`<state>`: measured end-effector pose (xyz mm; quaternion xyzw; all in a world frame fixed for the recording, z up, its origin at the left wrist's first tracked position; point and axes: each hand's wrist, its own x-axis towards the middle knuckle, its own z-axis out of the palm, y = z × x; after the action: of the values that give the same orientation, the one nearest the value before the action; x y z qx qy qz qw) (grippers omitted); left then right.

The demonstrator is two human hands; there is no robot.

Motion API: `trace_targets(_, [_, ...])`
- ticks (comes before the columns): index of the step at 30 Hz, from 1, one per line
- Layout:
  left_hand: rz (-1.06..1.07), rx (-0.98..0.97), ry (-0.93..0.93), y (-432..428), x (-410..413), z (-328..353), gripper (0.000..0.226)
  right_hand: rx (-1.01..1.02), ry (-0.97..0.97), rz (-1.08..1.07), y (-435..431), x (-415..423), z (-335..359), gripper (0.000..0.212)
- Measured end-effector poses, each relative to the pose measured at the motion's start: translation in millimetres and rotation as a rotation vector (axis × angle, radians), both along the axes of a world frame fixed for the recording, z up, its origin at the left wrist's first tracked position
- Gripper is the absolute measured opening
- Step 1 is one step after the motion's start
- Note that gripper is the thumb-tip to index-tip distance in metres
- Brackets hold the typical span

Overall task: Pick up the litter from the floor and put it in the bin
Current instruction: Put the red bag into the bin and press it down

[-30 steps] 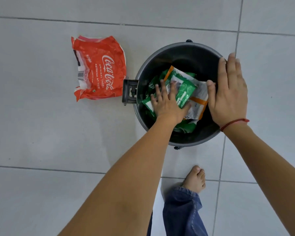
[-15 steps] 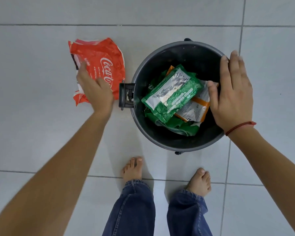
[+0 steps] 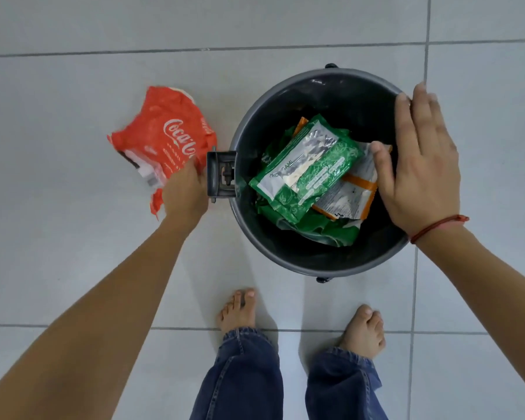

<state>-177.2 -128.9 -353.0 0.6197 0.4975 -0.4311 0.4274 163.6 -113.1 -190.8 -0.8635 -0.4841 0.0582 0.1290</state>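
Note:
A crumpled red Coca-Cola wrapper (image 3: 167, 137) is gripped at its near edge by my left hand (image 3: 185, 192), just left of the bin's hinge bracket (image 3: 222, 174). The round dark grey bin (image 3: 285, 256) stands on the tiled floor. Inside it lie a green and silver packet (image 3: 306, 165), an orange and white packet (image 3: 349, 198) and more green wrappers below. My right hand (image 3: 422, 174) rests flat on the bin's right rim with fingers spread, the thumb over the inside edge, holding nothing.
Light grey floor tiles (image 3: 73, 222) with thin grout lines surround the bin. My two bare feet (image 3: 238, 310) in blue jeans stand close in front of the bin.
My left hand left the bin, reached across to the red wrapper and closed on it, crumpling and lifting its edge toward the bin. My right hand stayed on the rim.

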Motion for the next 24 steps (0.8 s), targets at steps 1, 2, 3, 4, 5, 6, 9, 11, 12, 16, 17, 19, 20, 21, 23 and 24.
trace_targets(1, [-0.063, 0.109, -0.037, -7.3, 5.3, 19.9, 0.048, -0.005, 0.004, -0.005, 0.2, -0.5, 0.8, 0.056])
trace_targets(2, [-0.193, 0.261, -0.020, 17.4, 17.1, 42.2, 0.049, -0.011, 0.009, -0.009, 0.5, -0.9, 1.6, 0.056])
trace_targets(3, [-0.185, 0.372, -0.051, 32.3, 33.5, 78.0, 0.054, -0.015, 0.012, -0.012, 0.9, -1.4, 2.1, 0.055])
trace_targets(4, [-0.069, 0.558, -0.158, 51.4, 43.6, 114.5, 0.054, -0.021, 0.012, -0.014, 1.2, -1.3, 3.3, 0.055])
trace_targets(5, [0.076, 0.725, -0.371, 83.4, 59.8, 153.2, 0.045, -0.026, 0.012, -0.013, 1.4, -1.3, 4.8, 0.055])
trace_targets(6, [0.068, 0.888, -0.577, 117.3, 78.8, 191.3, 0.034, -0.030, 0.020, -0.011, 1.8, -1.2, 5.9, 0.054])
trace_targets(9, [-0.240, 0.915, -0.803, 144.8, 108.7, 248.3, 0.032, -0.019, 0.065, -0.015, 2.2, -0.4, 9.3, 0.053])
trace_targets(11, [-0.479, 0.795, -0.745, 118.7, 118.4, 232.8, 0.041, 0.012, 0.091, -0.021, 2.1, -0.6, 9.5, 0.052])
trace_targets(12, [-0.560, 0.741, -0.681, 112.1, 121.7, 221.1, 0.045, 0.028, 0.103, -0.023, 1.7, -0.3, 9.7, 0.052])
trace_targets(16, [-0.588, 0.585, -0.510, 122.8, 163.8, 193.3, 0.045, 0.050, 0.148, -0.027, 2.4, 1.2, 9.7, 0.056])
trace_targets(17, [-0.577, 0.492, -0.482, 120.3, 175.8, 187.8, 0.044, 0.052, 0.152, -0.032, 2.8, 1.0, 9.8, 0.056])
trace_targets(19, [-0.524, 0.319, -0.478, 115.9, 201.6, 178.2, 0.048, 0.050, 0.148, -0.045, 2.6, 0.3, 9.8, 0.057])
trace_targets(20, [-0.461, 0.240, -0.498, 113.0, 210.4, 173.5, 0.048, 0.047, 0.144, -0.050, 2.4, -0.2, 9.9, 0.057])
trace_targets(21, [-0.376, 0.177, -0.516, 107.9, 215.7, 165.7, 0.047, 0.044, 0.141, -0.052, 2.1, -0.6, 10.0, 0.057])
trace_targets(23, [-0.271, 0.124, -0.502, 92.8, 219.6, 147.8, 0.048, 0.035, 0.144, -0.054, 1.4, -1.5, 10.0, 0.057])
trace_targets(24, [-0.272, 0.132, -0.479, 85.9, 220.0, 139.0, 0.056, 0.032, 0.144, -0.055, 1.3, -1.1, 9.5, 0.057])
